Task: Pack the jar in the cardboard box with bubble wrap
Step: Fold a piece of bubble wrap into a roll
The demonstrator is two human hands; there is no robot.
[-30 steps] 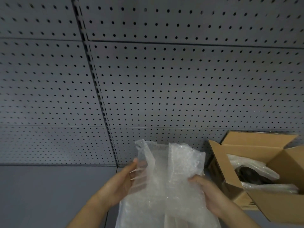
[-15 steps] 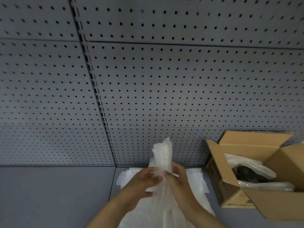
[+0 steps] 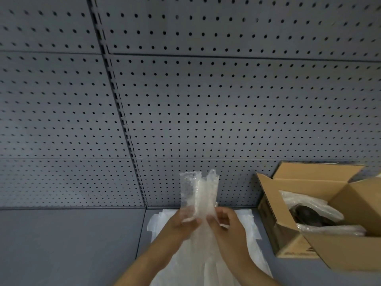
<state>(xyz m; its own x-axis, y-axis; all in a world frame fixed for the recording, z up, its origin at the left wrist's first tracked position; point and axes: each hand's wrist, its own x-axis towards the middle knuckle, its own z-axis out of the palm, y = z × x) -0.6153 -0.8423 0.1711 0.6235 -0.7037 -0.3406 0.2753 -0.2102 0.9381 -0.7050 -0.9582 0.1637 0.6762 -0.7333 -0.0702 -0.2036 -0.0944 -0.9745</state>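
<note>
A folded sheet of bubble wrap (image 3: 199, 193) stands upright at the bottom centre, gathered into a narrow bundle. My left hand (image 3: 177, 228) and my right hand (image 3: 228, 226) pinch it together from both sides, fingertips nearly meeting. An open cardboard box (image 3: 274, 205) sits at the right, flaps up. Inside it lies a dark jar (image 3: 309, 216), partly covered by clear bubble wrap lining the box.
More white bubble wrap sheets (image 3: 249, 226) lie flat on the grey table (image 3: 61, 244) under my hands. A grey pegboard wall (image 3: 185, 100) rises directly behind the table and the box.
The sheet was spread wide between my hands a second ago. My hands have come together and folded it into a narrow upright bundle.
</note>
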